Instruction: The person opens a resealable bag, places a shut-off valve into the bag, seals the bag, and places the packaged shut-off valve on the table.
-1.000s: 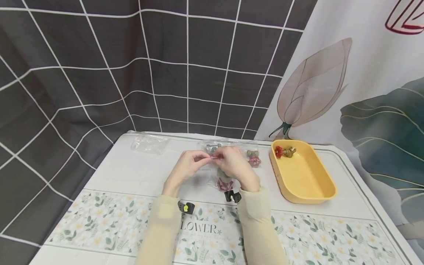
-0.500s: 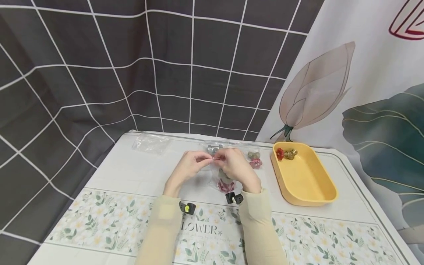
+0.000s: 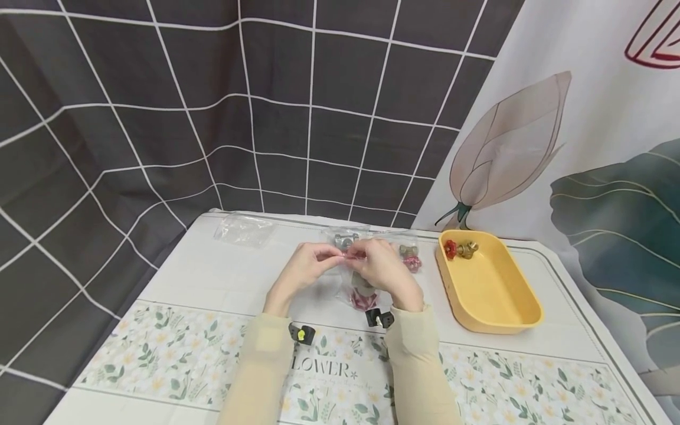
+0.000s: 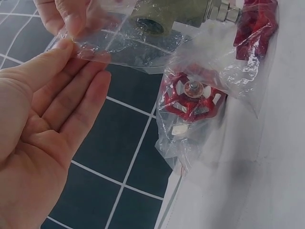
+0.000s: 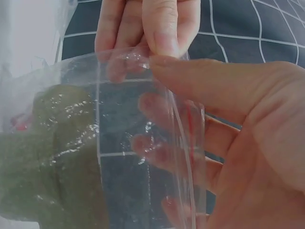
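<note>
Both hands pinch the zip edge of a clear zip bag in the middle of the table. My left hand grips it between thumb and fingertips, close beside the thumb of my right hand. In the right wrist view, the fingers of the right hand lie behind the film, near a red zip line. Inside the bag is a brass-coloured valve with a red handwheel. Another bagged valve with a red handwheel lies beyond it in the left wrist view.
A yellow tray at the right holds an unbagged brass valve with a red wheel. Behind the hands lies a bag with a grey metal part; to its right is a bagged valve. An empty clear bag lies back left.
The head view has shifted slightly, so the table things sit a little lower and further right. Both hands keep their pinch on the bag, with only slight finger movement.
</note>
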A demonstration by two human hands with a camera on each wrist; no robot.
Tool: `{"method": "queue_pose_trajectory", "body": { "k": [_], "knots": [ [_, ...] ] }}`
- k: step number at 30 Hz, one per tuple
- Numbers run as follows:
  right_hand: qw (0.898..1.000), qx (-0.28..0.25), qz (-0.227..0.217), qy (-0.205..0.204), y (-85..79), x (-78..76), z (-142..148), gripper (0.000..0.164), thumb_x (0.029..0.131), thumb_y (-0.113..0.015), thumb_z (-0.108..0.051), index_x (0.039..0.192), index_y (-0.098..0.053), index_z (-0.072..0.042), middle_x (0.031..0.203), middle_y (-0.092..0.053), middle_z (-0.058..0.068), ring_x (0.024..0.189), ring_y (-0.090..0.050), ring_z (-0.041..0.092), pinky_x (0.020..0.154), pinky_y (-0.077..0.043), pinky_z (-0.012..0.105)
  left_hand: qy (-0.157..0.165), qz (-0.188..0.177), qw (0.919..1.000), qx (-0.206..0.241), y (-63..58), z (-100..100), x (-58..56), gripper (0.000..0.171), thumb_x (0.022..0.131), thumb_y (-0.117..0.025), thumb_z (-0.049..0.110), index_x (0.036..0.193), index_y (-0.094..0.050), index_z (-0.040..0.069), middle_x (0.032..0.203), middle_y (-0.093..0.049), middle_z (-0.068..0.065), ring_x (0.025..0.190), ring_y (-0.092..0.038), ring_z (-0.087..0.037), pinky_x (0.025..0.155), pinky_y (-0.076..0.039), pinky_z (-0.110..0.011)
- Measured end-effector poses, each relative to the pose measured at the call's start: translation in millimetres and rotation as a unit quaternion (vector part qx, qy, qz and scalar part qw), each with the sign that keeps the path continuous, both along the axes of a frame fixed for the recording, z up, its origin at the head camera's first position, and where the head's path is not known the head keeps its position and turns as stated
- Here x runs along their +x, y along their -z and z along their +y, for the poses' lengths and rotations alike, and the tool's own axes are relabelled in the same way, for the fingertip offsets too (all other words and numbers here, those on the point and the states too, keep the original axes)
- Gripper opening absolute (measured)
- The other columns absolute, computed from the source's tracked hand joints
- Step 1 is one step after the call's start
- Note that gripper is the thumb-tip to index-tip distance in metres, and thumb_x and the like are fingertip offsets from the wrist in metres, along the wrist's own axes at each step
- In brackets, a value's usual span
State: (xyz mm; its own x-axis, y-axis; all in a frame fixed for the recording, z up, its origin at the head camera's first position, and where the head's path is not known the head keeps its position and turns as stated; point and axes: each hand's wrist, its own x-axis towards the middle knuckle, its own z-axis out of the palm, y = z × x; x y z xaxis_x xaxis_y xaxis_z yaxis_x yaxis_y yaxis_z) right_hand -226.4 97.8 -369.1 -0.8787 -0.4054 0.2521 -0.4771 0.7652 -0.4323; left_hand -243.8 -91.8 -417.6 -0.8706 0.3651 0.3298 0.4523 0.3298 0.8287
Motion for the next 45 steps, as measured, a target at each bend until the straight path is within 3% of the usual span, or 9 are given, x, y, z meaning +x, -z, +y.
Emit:
{"method": "queue_pose_trajectory", "body": {
  "k": [7,22,28,35,45],
  "knots": [
    [1.000,0.008,-0.010,0.011,1.3,-1.1,6.3,0.010,0.085,-0.078,-0.027,0.082,-0.072,-0.021,0.079,-0.068,-0.010,0.075,-0.058,0.014,0.074,-0.035,0.042,0.003,-0.012,0.9999,0.003,1.2,-0.1,0.3,0.009,0.091,-0.071,0.015,0.096,-0.075,0.009,0.094,-0.073,0.000,0.090,-0.068,-0.014,0.083,-0.055,-0.029],
    [0.998,-0.041,0.020,-0.042,7.8,-5.3,11.5,0.008,0.083,-0.078,-0.011,0.078,-0.072,-0.014,0.082,-0.070,-0.004,0.076,-0.064,0.015,0.079,-0.048,0.040,0.017,-0.016,0.9996,0.014,0.7,1.6,0.4,0.009,0.091,-0.070,0.015,0.096,-0.075,0.009,0.095,-0.073,-0.001,0.089,-0.068,-0.012,0.083,-0.055,-0.029],
    [0.999,-0.036,0.007,-0.031,8.2,-3.9,12.1,0.010,0.083,-0.079,-0.016,0.078,-0.071,-0.018,0.083,-0.071,-0.007,0.080,-0.064,0.016,0.084,-0.040,0.046,0.013,-0.017,0.9997,0.013,2.7,1.2,0.5,0.010,0.091,-0.070,0.016,0.096,-0.075,0.009,0.095,-0.073,0.000,0.089,-0.068,-0.012,0.083,-0.055,-0.029],
    [1.000,-0.010,-0.018,-0.006,4.0,-2.1,15.7,0.013,0.083,-0.080,-0.027,0.078,-0.069,-0.022,0.077,-0.066,-0.011,0.073,-0.056,0.014,0.074,-0.035,0.043,0.006,-0.029,0.9995,0.014,3.4,0.3,2.3,0.010,0.091,-0.071,0.015,0.097,-0.075,0.009,0.094,-0.072,0.000,0.088,-0.068,-0.013,0.081,-0.055,-0.031],
    [0.999,-0.029,-0.016,-0.022,2.2,-3.4,21.3,0.012,0.083,-0.079,-0.020,0.076,-0.070,-0.019,0.075,-0.066,-0.011,0.069,-0.057,0.010,0.074,-0.040,0.040,0.006,-0.029,0.9995,0.014,3.0,0.7,-0.3,0.011,0.091,-0.072,0.018,0.097,-0.076,0.010,0.095,-0.073,0.000,0.089,-0.068,-0.014,0.082,-0.055,-0.031]
  ]
}}
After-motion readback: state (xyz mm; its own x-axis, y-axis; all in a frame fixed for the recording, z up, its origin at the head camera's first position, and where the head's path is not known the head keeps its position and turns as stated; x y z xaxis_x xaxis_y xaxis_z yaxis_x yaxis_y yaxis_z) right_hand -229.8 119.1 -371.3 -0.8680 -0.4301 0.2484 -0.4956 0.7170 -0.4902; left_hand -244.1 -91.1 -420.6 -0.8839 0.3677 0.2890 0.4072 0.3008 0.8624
